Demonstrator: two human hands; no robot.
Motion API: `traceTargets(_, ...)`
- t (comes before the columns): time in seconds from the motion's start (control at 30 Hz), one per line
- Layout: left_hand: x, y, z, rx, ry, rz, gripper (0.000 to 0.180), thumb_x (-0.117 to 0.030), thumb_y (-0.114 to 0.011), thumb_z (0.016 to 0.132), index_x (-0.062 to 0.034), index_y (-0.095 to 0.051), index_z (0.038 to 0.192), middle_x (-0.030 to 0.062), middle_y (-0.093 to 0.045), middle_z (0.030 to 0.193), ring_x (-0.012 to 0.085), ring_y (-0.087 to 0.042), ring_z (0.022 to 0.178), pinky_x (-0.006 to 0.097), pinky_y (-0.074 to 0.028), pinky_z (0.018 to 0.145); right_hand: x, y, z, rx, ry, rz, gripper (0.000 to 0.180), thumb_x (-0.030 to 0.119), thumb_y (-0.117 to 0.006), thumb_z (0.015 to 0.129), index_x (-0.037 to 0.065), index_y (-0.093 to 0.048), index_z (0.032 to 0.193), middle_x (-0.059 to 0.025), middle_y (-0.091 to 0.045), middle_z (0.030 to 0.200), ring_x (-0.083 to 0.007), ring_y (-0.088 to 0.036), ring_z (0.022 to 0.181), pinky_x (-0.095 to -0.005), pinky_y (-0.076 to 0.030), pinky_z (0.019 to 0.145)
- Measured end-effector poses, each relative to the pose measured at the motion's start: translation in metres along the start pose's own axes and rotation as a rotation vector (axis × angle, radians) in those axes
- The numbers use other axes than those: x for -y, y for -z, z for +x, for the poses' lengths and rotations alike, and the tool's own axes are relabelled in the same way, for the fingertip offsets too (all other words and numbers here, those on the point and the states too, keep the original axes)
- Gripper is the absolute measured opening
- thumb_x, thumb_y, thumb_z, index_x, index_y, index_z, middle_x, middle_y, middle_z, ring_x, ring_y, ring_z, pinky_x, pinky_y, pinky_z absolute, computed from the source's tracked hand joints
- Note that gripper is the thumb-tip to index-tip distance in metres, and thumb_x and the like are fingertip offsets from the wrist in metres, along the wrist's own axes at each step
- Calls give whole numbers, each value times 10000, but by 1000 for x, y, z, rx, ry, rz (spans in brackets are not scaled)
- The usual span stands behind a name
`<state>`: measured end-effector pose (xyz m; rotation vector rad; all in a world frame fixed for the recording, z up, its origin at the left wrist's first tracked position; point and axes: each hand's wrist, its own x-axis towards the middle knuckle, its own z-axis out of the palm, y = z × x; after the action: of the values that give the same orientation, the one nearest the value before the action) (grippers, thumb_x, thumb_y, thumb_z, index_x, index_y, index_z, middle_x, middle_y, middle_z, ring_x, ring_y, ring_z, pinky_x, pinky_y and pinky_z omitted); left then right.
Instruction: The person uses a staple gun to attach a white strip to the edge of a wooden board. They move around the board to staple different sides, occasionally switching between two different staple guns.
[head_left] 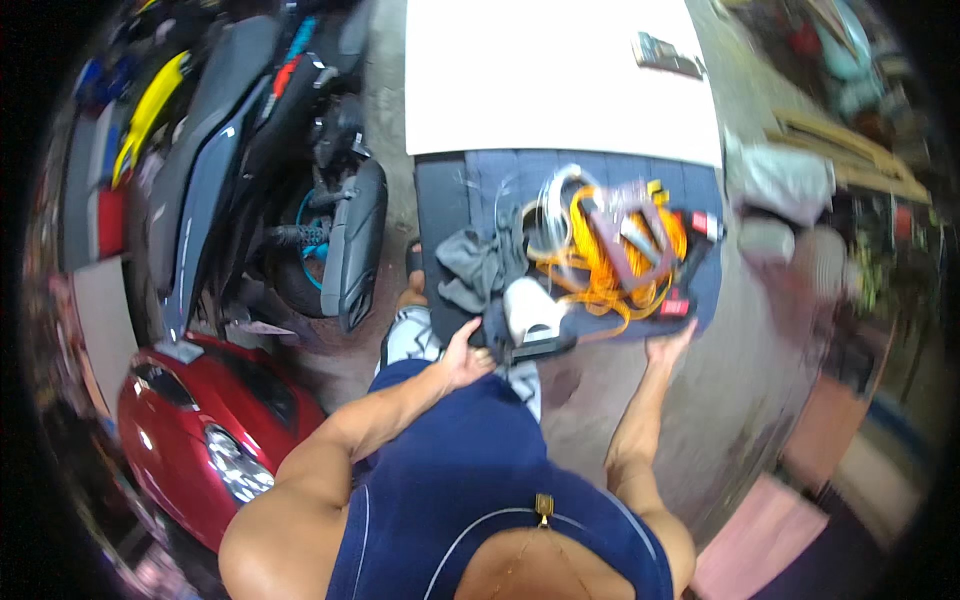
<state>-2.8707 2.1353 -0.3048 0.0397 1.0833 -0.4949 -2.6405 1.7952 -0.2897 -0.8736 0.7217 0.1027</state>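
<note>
A dark blue padded panel (450, 200) lies in front of me, loaded with a heap of loose things. My left hand (468, 357) is closed at its near left edge, its fingers curled against the dark material. At the near right corner my right hand (672, 343) grips the panel, most of its fingers hidden underneath. The heap holds a bundle of orange cord (590, 235), a purplish frame-shaped piece (655, 235), a clear coil (550, 215), a grey cloth (475, 262) and a white rounded object (530, 308). A black item with a red label (675, 305) sits by my right hand.
A white tabletop (560, 80) adjoins the panel's far edge, with a small dark packet (668, 55) on it. Motorbikes stand at left, one with a red front (190, 420). Pale bags (785, 170) and wooden boards (850, 150) are at right.
</note>
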Motion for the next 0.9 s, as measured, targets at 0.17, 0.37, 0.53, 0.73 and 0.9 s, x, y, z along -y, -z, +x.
traceTargets(0.17, -48, 0, -42, -115, 385, 188, 800, -555, -470, 887, 140, -371, 1270, 240, -570, 1145, 344, -607, 929, 423, -470, 886, -98, -26, -138, -338, 756, -873, 702, 155, -626, 774, -1, -320, 1386, -120, -382, 1407, -258, -375, 1289, -399, -303, 1051)
traceTargets(0.37, -124, -6, -101, -34, 149, 775, 578, -479, -545, 883, 20, -484, 1166, 165, -634, 1061, 250, -628, 952, 348, -498, 840, -175, -61, -210, -112, 584, -804, 864, -9, -740, 600, 34, -348, 1369, -112, -415, 1370, -246, -420, 1252, -402, -358, 998)
traceTargets(0.53, -214, -8, -106, -132, -397, 1080, 358, -347, -583, 890, -51, -574, 1091, 64, -673, 953, 132, -627, 807, 255, -477, 711, -196, -93, -232, 36, 656, -911, 935, 80, -780, 574, 43, -316, 1384, -130, -416, 1365, -273, -408, 1264, -444, -397, 974)
traceTargets(0.73, -292, -69, -130, -214, -866, 1161, 284, -276, -640, 866, -51, -632, 1040, 18, -657, 895, 80, -581, 794, 216, -442, 703, -68, -104, -239, -254, 700, -1043, 558, -3, -639, 670, 41, -553, 1219, -73, -583, 1198, -212, -534, 1120, -337, -412, 937)
traceTargets(0.9, -364, -146, -105, -140, -1134, 1560, 334, -221, -684, 815, -6, -628, 1065, 110, -671, 1007, 180, -620, 970, 322, -462, 880, 42, -255, -183, 7, 1004, -1361, 394, 32, -616, 736, 18, -599, 1129, -126, -625, 1100, -241, -582, 1063, -356, -442, 907)
